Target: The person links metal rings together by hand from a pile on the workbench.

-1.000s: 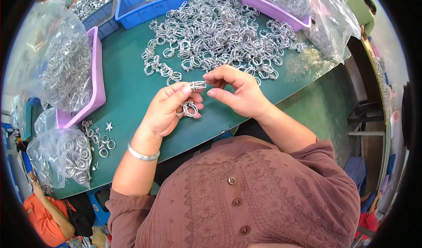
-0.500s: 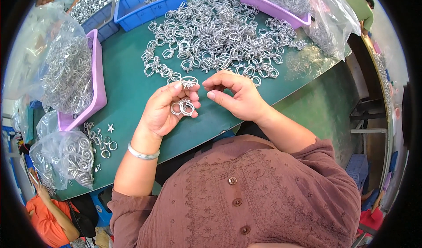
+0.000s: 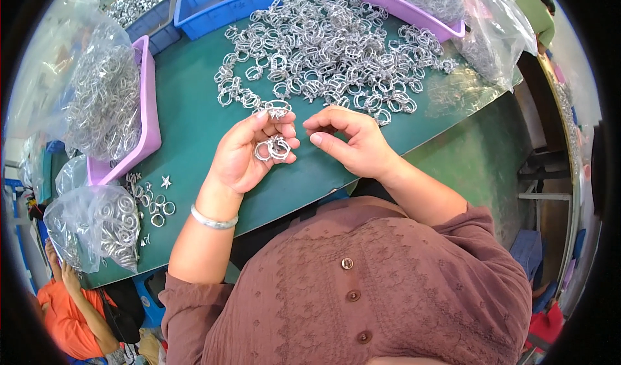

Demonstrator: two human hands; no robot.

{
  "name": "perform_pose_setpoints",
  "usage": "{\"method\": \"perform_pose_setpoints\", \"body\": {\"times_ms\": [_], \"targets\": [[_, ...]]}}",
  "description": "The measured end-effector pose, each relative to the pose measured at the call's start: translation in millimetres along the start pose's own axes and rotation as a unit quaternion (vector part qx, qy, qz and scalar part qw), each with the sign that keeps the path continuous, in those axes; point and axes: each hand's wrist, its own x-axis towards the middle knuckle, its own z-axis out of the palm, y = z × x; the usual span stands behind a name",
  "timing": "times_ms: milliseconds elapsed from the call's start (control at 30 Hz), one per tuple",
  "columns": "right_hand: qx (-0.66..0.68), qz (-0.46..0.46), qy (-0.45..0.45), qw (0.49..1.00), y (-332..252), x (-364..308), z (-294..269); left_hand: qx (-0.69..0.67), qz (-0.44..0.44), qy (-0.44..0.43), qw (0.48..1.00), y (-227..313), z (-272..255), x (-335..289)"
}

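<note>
Head view: near the middle of the frame, the left hand [image 3: 239, 151] pinches one silver ring [image 3: 278, 113] between its thumb and fingertips. At least two more rings [image 3: 279, 149] rest lower down on its fingers. This hand is turned palm up, with the fingers bent. The right hand [image 3: 356, 142] is just beside it, holding nothing, with its fingers curled and a small gap between thumb and fingertips. Both arms come up from the bottom of the frame. One bracelet [image 3: 214, 219] goes around the left wrist, and the brown shirt [image 3: 323, 300] has three buttons in view.

Above the hands, one big pile of rings [image 3: 323, 48] sits on the green table [image 3: 184, 100], too many to count. At the left there is one purple bin [image 3: 152, 119] with one clear bag [image 3: 97, 100] full of rings. Below it are one little star [image 3: 165, 182], a few loose rings [image 3: 160, 200] and a bag of swirly pieces [image 3: 116, 219]. Two blue bins [image 3: 226, 12] stand at the upper left, and one more purple bin [image 3: 414, 19] is at the upper right. Someone in an orange shirt [image 3: 71, 320] is at the lower left.
</note>
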Motion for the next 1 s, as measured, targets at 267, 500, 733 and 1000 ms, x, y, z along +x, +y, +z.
{"method": "perform_pose_setpoints", "body": {"times_ms": [267, 500, 733, 1000], "targets": [[0.015, 0.014, -0.004, 1.000, 0.3, -1.5, 2.9, -0.010, 0.003, 0.038, 0.999, 0.8, 2.7, 0.4], [0.015, 0.029, -0.014, 0.999, 4.5, -3.8, 3.9, -0.048, -0.009, 0.051, 0.997, 2.5, -1.7, 2.5], [0.013, 0.027, -0.009, 0.999, 6.6, -3.2, 4.5, -0.092, -0.022, 0.020, 0.995, 4.7, -6.3, 4.3], [0.020, 0.014, 0.006, 1.000, -1.7, 6.9, 4.6, -0.067, -0.022, 0.032, 0.997, 2.4, -1.9, 0.9]]}}
